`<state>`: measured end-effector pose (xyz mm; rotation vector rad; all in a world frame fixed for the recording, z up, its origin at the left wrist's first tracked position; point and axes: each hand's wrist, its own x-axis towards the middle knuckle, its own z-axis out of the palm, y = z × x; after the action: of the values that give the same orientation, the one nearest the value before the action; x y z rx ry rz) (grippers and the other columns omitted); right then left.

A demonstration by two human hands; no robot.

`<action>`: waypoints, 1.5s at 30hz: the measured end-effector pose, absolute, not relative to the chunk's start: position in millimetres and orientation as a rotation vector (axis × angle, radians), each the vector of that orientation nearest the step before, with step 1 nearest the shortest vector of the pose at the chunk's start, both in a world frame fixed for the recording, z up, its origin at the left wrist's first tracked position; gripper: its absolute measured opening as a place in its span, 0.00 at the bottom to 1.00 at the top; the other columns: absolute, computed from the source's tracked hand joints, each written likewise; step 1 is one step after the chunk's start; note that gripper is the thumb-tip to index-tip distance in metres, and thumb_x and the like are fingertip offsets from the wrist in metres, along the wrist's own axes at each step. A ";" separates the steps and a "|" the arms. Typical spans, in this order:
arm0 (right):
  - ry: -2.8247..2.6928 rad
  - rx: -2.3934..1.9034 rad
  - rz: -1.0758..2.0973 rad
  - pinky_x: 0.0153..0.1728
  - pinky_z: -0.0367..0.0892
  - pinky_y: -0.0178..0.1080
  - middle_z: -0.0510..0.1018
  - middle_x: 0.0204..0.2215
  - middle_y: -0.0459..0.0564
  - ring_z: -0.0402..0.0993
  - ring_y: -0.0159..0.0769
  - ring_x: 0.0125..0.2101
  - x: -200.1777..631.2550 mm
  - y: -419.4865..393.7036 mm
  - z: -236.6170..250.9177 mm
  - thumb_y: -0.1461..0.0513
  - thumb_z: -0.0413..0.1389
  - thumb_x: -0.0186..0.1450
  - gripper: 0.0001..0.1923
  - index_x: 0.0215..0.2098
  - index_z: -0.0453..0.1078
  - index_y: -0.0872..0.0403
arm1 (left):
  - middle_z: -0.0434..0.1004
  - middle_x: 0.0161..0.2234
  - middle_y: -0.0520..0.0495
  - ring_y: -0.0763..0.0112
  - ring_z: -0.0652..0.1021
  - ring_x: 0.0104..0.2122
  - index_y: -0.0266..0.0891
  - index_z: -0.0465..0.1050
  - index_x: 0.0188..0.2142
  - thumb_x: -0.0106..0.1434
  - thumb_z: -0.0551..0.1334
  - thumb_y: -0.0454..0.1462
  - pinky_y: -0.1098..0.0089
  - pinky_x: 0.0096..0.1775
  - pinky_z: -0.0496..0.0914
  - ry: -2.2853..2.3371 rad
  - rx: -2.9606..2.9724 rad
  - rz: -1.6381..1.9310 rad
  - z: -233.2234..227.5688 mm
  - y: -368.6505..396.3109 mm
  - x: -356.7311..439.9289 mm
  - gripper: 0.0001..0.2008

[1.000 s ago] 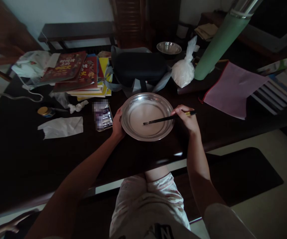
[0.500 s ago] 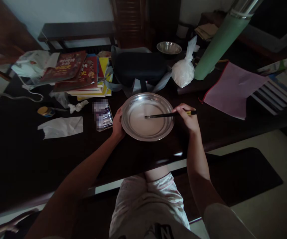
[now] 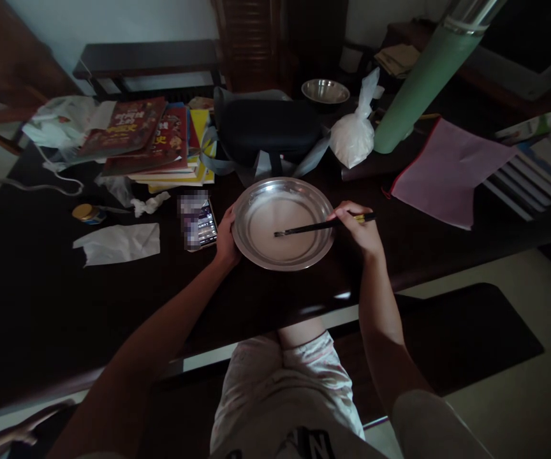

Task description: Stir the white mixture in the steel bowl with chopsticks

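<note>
A round metal basin [image 3: 324,248] stands on the dark table in front of me, with a pale, cloudy liquid [image 3: 280,217] inside. My left hand [image 3: 227,239] grips the basin's left rim. In my right hand [image 3: 358,226], at the right rim, is a pair of black chopsticks [image 3: 311,227] with gold marks near the top. They reach across the basin, and their tips dip into the liquid a little left of the middle. A phone [image 3: 206,223] with a lit screen lies just left of my left hand.
Beyond the basin sit a black bag [image 3: 268,127], a tied bag of white powder [image 3: 352,137], a green cylinder [image 3: 423,89] and another metal bowl [image 3: 326,92]. Books [image 3: 146,140], a small jar [image 3: 88,213] and a tissue [image 3: 117,244] lie left; a pink pouch [image 3: 448,172] lies right.
The chopstick tips have shifted slightly left and nearer to me in the liquid, and my right hand has tilted a little with them. The basin and my left hand stay put.
</note>
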<state>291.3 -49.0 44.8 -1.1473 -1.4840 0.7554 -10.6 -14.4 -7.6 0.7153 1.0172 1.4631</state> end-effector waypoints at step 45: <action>-1.409 -1.155 0.684 0.36 0.75 0.41 0.81 0.25 0.44 0.80 0.37 0.31 294.0 -47.4 41.7 0.38 0.62 0.66 0.25 0.28 0.79 0.48 | 0.86 0.47 0.47 0.57 0.81 0.53 0.42 0.83 0.45 0.58 0.65 0.39 0.61 0.61 0.72 1.019 0.700 1.469 -5.2 -14.6 -10.5 0.16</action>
<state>294.0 -47.4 41.7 -1.1546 -1.4088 0.6841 -10.5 -14.6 -5.2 0.6996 1.0192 1.4693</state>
